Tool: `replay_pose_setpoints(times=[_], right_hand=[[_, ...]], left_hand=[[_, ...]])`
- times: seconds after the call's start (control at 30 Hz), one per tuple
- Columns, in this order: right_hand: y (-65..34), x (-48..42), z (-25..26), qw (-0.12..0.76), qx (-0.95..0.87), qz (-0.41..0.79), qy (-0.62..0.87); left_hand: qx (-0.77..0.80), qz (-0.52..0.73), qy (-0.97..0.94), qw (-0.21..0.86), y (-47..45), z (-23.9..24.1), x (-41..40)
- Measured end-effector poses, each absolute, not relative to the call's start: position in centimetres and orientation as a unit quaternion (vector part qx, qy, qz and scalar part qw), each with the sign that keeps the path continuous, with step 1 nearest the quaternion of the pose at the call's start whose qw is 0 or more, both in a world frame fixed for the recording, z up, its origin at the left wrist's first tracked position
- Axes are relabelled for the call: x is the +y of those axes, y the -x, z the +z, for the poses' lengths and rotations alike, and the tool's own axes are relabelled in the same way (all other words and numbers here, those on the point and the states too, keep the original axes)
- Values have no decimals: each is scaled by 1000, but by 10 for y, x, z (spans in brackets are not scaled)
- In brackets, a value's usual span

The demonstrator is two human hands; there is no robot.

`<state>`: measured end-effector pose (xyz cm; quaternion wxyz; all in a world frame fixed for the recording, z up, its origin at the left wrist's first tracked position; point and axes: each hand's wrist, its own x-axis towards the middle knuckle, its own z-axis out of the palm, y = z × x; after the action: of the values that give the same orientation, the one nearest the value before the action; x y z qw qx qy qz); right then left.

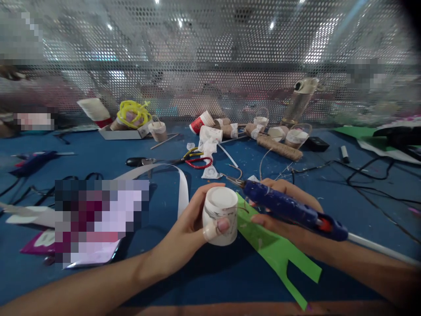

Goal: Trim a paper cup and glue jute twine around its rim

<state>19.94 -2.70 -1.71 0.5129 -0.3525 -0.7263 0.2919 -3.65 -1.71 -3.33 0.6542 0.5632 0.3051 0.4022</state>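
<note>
A forked green paper strip [269,248] lies beneath the right hand [297,192], with white ribbon [183,191] curling at the left and red-and-yellow-handled scissors [199,167] and a twine roll [279,148] farther back on the blue tabletop [158,292]. The left hand [190,230] is wrapped around a white paper cup [217,211], thumb across its front. The right hand grips a blue hot-glue gun [289,206], nozzle near the cup's top edge; contact cannot be told.
</note>
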Motion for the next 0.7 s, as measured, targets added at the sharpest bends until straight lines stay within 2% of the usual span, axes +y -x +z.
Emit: replay_pose_setpoints(times=[0.27, 0.43, 0.7], right_hand=[[-193, -36, -19, 501, -704, 300, 404], [-195, -37, -22, 483, -710, 346, 379], [-199, -36, -23, 469, -721, 342, 378]], left_hand=[[308, 389, -568, 657, 36, -34, -19], [316, 391, -564, 655, 34, -32, -19], [301, 394, -565, 659, 34, -32, -18]])
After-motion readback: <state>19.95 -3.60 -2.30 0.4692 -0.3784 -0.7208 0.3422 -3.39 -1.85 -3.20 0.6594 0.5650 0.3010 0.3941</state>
